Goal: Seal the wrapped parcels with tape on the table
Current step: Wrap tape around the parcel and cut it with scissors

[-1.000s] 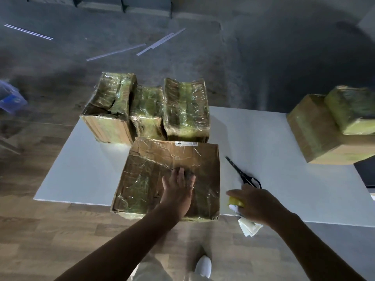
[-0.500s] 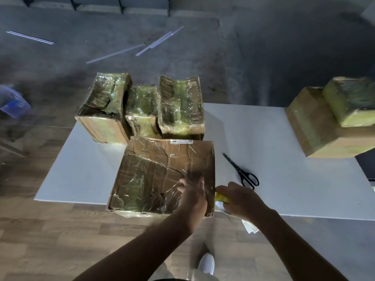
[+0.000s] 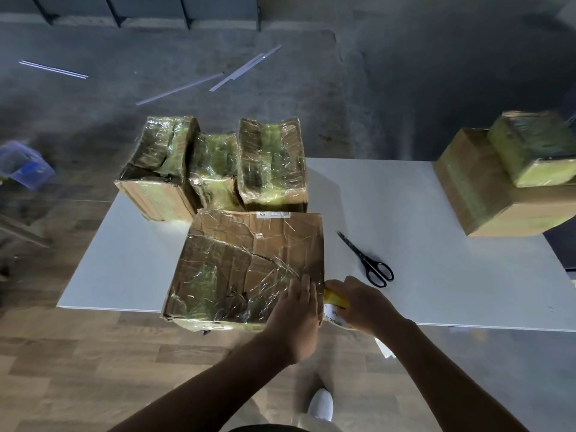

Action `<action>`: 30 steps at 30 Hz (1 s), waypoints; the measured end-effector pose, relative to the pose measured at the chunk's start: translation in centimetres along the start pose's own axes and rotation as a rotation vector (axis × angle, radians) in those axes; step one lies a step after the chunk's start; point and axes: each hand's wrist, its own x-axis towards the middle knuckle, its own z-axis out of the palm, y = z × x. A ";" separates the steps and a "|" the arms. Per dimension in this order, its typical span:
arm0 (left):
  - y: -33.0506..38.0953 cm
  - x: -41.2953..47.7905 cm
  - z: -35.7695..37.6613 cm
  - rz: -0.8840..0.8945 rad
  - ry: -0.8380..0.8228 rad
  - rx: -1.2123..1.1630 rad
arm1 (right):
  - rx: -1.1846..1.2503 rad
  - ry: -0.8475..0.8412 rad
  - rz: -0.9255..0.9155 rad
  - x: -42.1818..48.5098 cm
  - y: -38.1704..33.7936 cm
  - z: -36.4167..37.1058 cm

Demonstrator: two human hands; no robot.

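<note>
The person is pressing the left hand [image 3: 296, 313] flat, fingers straight, on the near right corner of the large film-wrapped cardboard parcel [image 3: 249, 269], which is sitting at the near edge of the white table [image 3: 436, 213]. The right hand [image 3: 363, 304] is curling around a yellow tape roll [image 3: 335, 299], holding it at the parcel's right side. Black scissors [image 3: 367, 260] are lying near the parcel's right. Three wrapped parcels [image 3: 271, 163] are standing just behind it, and two stacked parcels [image 3: 498, 182] are sitting at the table's right end.

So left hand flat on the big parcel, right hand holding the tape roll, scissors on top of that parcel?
No: head view shows the scissors on the table beside the big parcel. The right hand does hold the tape roll, left hand lies flat.
</note>
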 end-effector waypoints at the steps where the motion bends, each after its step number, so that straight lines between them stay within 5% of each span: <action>1: -0.2 -0.3 0.2 -0.016 0.026 -0.046 | 0.028 -0.004 0.005 0.0 0.0 0.1; 20: -4.1 -1.7 -1.4 0.056 0.393 -0.091 | 0.215 0.160 -0.138 0.4 -0.6 -4.6; 30: -10.4 -7.1 -6.9 -0.010 0.889 -0.218 | 0.228 0.409 -0.438 1.4 -9.0 -16.4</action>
